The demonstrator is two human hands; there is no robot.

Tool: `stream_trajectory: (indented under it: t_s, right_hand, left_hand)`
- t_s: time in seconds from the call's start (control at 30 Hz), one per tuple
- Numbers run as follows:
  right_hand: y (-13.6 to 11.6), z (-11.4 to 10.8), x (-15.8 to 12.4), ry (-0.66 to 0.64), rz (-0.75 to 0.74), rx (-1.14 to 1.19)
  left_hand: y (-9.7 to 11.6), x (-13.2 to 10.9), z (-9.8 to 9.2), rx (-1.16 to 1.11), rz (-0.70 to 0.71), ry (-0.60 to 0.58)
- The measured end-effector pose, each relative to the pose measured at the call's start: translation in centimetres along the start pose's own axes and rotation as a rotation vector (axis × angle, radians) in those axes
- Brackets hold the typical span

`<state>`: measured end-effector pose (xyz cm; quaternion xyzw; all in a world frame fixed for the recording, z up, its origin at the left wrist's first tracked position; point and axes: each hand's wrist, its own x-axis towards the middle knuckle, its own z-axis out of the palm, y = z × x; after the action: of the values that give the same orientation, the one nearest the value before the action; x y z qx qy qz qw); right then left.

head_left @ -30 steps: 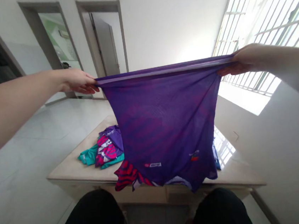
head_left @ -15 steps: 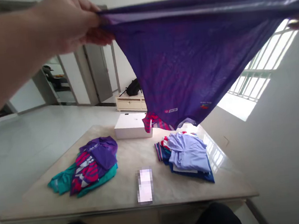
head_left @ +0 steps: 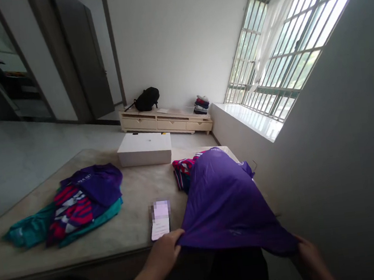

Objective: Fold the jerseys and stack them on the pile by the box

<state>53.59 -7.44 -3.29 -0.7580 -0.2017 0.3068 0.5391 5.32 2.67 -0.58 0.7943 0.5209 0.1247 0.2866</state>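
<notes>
A purple jersey point(head_left: 226, 198) is stretched between my two hands at the table's near right edge. My left hand point(head_left: 168, 246) pinches its lower left corner, just below a phone point(head_left: 160, 220). The lower right corner is gripped by my right hand point(head_left: 307, 252), whose fingers are partly hidden. The far part of the jersey drapes over the pile of folded clothes, covering most of it. Red-and-white striped cloth point(head_left: 184, 164) and a dark blue piece point(head_left: 182, 181) peek out at the left of that pile.
On the table point(head_left: 138, 189), a heap of jerseys point(head_left: 88, 186) in purple, red stripes and teal lies at the left. A white box point(head_left: 144, 149) stands at the far edge. Behind are a low cabinet point(head_left: 172, 123), a black backpack point(head_left: 147, 99) and stacked clothes point(head_left: 201, 104). A wall point(head_left: 336, 164) rises at the right.
Both hands have come down from high up to the table's near edge, still holding the jersey. The jersey now lies over the right-hand pile. My view has shifted to the right.
</notes>
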Motion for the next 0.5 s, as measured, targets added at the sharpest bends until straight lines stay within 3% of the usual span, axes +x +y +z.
stream_trajectory:
  t_s: [0.1, 0.2, 0.33, 0.5]
  right_hand:
    - [3.1, -0.6, -1.4, 0.053, 0.078, 0.039]
    - [4.1, -1.6, -1.8, 0.080, 0.097, 0.099]
    - [4.4, -2.4, -1.7, 0.028, 0.148, 0.154]
    - [3.5, -2.9, -2.7, -0.043, 0.060, -0.141]
  left_hand:
    - [-1.7, -2.0, 2.4, -0.074, -0.081, -0.021]
    - [-2.8, -3.6, 2.4, -0.149, -0.109, 0.018]
    - [-3.3, -4.5, 2.1, -0.175, -0.115, 0.072]
    - [-4.1, -4.9, 2.3, -0.197, -0.089, 0.113]
